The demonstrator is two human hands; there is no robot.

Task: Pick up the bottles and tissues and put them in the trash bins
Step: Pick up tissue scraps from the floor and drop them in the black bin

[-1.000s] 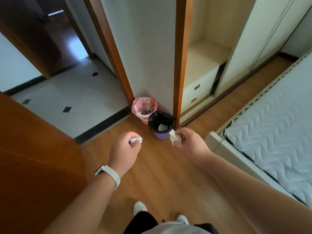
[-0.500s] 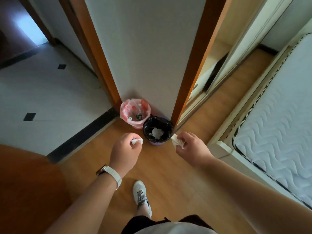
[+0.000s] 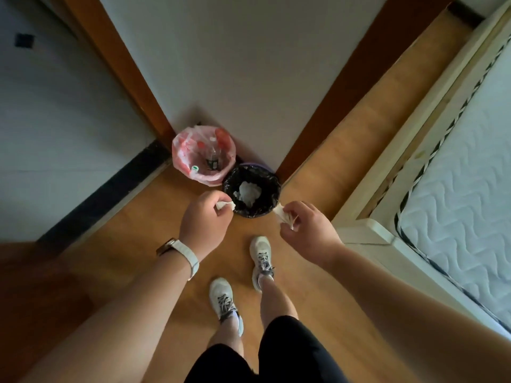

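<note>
Both hands out over the floor, each pinching a tissue! Left hand (image 3: pixel 206 219) grips its tissue (image 3: pixel 225 205) at the black-lined bin's (image 3: pixel 272 186) near rim; right hand (image 3: pixel 307 230) clamps a second tissue (image 3: pixel 283 215) just beside it. Best reach further over the opening before letting go. Bottles sit in the pink bin (image 3: pixel 179 153).

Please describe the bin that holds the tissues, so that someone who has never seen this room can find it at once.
Look at the white wall section between the two brown wooden frames; two small bins stand at its foot on the wooden floor. The tissue bin is the nearer one, lined with a black bag and holding crumpled white tissue. Its neighbour has a pink bag and holds bottles.
</note>
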